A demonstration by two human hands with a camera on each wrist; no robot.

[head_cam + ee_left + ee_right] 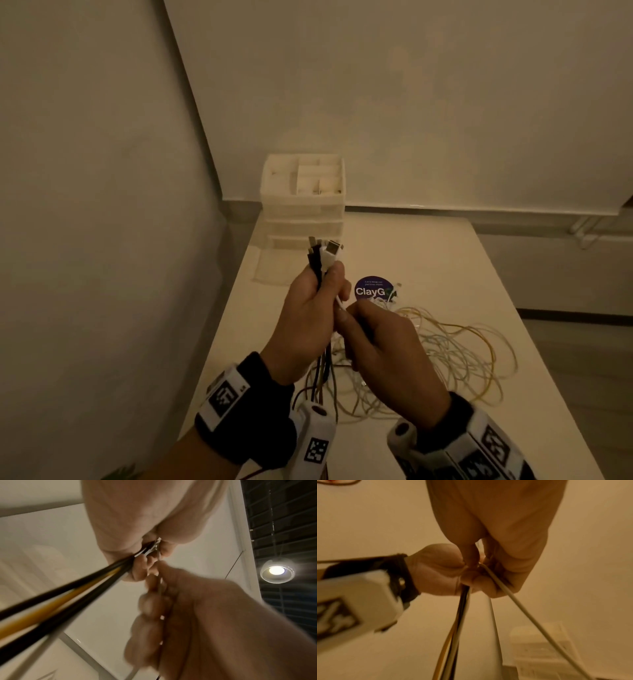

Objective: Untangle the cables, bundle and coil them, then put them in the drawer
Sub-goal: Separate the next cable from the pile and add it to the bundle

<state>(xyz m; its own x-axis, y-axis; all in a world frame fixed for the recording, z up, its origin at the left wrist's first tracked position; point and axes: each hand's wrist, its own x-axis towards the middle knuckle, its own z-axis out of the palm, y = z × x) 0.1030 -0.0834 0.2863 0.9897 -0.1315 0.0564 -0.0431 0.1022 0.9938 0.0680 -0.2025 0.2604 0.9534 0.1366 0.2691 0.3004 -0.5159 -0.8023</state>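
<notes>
My left hand (313, 308) grips a bunch of cables (323, 363) upright above the table, their plug ends (325, 251) sticking out above the fist. Black, yellow and white strands (68, 595) run down from that fist. Just to its right, my right hand (380, 342) pinches a thin white cable (513, 596) close to the left fist. The rest of the cables lie in a loose yellow and white tangle (455, 356) on the table. A white drawer unit (303, 205) stands at the table's far left, its lowest drawer (274, 265) pulled out.
A round purple sticker (371, 289) lies on the white table (428, 253) behind my hands. A wall runs along the left side and another behind the table. Floor shows past the table's right edge.
</notes>
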